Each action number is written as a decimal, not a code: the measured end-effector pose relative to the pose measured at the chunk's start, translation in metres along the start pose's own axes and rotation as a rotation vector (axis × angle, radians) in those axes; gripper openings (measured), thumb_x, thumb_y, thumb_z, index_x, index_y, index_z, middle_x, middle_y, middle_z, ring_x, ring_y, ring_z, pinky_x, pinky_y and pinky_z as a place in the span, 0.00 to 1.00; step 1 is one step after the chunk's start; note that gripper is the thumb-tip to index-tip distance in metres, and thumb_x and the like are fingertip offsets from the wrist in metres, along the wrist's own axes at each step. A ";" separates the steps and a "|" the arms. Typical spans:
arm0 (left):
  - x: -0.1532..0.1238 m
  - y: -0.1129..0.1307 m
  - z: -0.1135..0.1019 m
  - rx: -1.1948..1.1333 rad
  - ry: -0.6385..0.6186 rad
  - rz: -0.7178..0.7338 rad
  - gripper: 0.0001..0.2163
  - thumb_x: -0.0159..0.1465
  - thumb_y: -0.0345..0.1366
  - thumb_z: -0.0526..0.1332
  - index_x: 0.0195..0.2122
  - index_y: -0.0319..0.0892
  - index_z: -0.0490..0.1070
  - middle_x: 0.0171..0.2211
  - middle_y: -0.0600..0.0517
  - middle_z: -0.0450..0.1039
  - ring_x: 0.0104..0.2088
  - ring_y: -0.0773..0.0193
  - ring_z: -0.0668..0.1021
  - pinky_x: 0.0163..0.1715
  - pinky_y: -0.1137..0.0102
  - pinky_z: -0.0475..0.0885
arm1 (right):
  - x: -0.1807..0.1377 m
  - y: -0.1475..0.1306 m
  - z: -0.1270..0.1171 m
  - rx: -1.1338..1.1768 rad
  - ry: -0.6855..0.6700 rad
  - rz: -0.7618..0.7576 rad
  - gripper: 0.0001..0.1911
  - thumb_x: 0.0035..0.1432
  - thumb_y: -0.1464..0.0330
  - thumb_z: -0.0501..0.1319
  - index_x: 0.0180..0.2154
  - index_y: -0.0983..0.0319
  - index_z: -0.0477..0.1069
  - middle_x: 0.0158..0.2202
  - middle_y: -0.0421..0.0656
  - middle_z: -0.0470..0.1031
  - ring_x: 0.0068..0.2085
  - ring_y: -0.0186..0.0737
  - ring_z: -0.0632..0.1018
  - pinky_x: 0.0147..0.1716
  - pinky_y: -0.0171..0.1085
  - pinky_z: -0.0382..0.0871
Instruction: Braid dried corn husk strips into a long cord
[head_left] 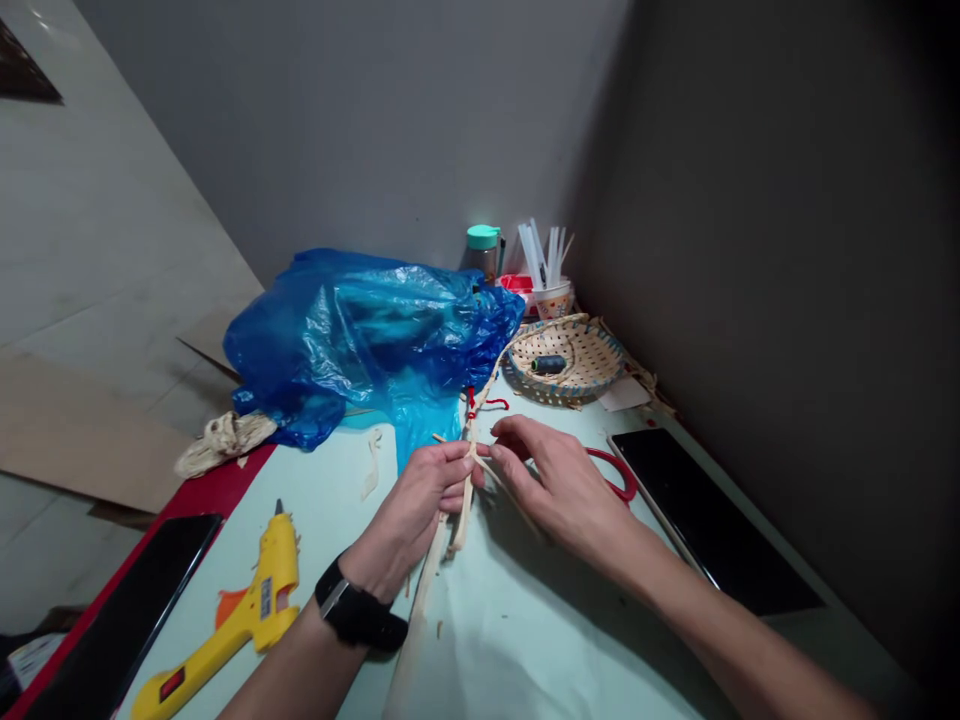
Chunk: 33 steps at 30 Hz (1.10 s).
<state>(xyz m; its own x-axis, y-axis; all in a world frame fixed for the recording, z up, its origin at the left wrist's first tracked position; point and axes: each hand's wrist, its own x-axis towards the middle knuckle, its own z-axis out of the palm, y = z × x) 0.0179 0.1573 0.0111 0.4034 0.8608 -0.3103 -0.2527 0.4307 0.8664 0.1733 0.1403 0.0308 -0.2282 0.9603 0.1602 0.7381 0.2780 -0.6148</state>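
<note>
My left hand [420, 500] is closed, pinching a bundle of pale cane strips [459, 520] that crosses in front of me on the light green table [540, 620]. A black watch sits on that wrist. My right hand [551, 475] pinches the same strips from the right, fingertips meeting the left hand's. The strips run up toward a red tie [472, 400] and on to a woven basket [566, 362]. Red-handled scissors [619, 475] lie partly hidden under my right hand.
A yellow glue gun [240, 615] lies at the lower left beside a dark tablet [112, 620]. A blue plastic bag [367, 335] fills the back. A black phone [709, 515] lies at right by the wall. A cup of sticks [551, 275] and a jar [484, 250] stand behind the basket.
</note>
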 end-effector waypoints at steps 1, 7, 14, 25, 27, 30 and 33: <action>0.000 0.000 0.000 0.006 -0.009 -0.007 0.05 0.56 0.29 0.62 0.32 0.33 0.71 0.22 0.57 0.59 0.17 0.81 0.51 0.15 0.79 0.42 | 0.003 0.004 0.001 0.053 -0.009 0.037 0.12 0.64 0.65 0.50 0.41 0.62 0.68 0.40 0.46 0.74 0.41 0.40 0.73 0.39 0.36 0.61; -0.001 -0.002 -0.001 0.033 -0.003 0.004 0.11 0.58 0.27 0.58 0.42 0.33 0.70 0.23 0.56 0.61 0.17 0.80 0.53 0.15 0.80 0.43 | 0.006 0.012 0.017 0.157 -0.002 0.099 0.07 0.63 0.67 0.49 0.40 0.62 0.63 0.40 0.46 0.71 0.41 0.40 0.71 0.39 0.36 0.60; -0.005 -0.001 0.005 -0.089 0.050 -0.019 0.25 0.56 0.27 0.60 0.55 0.37 0.57 0.20 0.62 0.58 0.16 0.78 0.52 0.16 0.80 0.45 | 0.009 0.011 0.023 0.313 -0.181 0.092 0.13 0.65 0.65 0.46 0.31 0.61 0.63 0.28 0.40 0.71 0.31 0.35 0.70 0.32 0.34 0.56; -0.016 0.009 0.005 1.070 0.195 0.305 0.09 0.61 0.32 0.55 0.24 0.43 0.69 0.21 0.52 0.69 0.24 0.63 0.69 0.27 0.70 0.55 | 0.010 0.016 0.021 0.161 -0.073 0.046 0.16 0.59 0.68 0.52 0.22 0.63 0.70 0.19 0.38 0.67 0.23 0.32 0.64 0.25 0.33 0.50; -0.019 0.008 0.011 1.212 0.252 0.354 0.11 0.62 0.31 0.54 0.22 0.43 0.66 0.21 0.50 0.70 0.25 0.61 0.69 0.28 0.69 0.54 | 0.008 0.016 0.021 0.222 -0.077 0.052 0.17 0.59 0.69 0.51 0.22 0.63 0.71 0.19 0.38 0.69 0.23 0.32 0.65 0.25 0.33 0.52; -0.022 0.004 0.020 1.268 0.284 0.366 0.10 0.63 0.30 0.53 0.24 0.44 0.66 0.21 0.50 0.69 0.22 0.61 0.67 0.27 0.68 0.51 | 0.008 0.021 0.025 0.394 -0.117 0.053 0.17 0.60 0.69 0.51 0.23 0.63 0.72 0.22 0.39 0.73 0.24 0.32 0.69 0.27 0.32 0.56; -0.023 -0.003 0.026 1.248 0.301 0.357 0.08 0.60 0.26 0.54 0.27 0.44 0.67 0.22 0.50 0.67 0.22 0.60 0.66 0.27 0.67 0.50 | 0.009 0.026 0.030 0.576 -0.160 0.071 0.16 0.59 0.67 0.52 0.24 0.64 0.71 0.23 0.40 0.73 0.26 0.33 0.71 0.29 0.32 0.59</action>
<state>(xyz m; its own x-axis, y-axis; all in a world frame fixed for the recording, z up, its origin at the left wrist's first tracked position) 0.0324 0.1289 0.0256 0.2345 0.9693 0.0737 0.7317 -0.2259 0.6432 0.1714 0.1557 -0.0067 -0.3166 0.9485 0.0122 0.3025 0.1132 -0.9464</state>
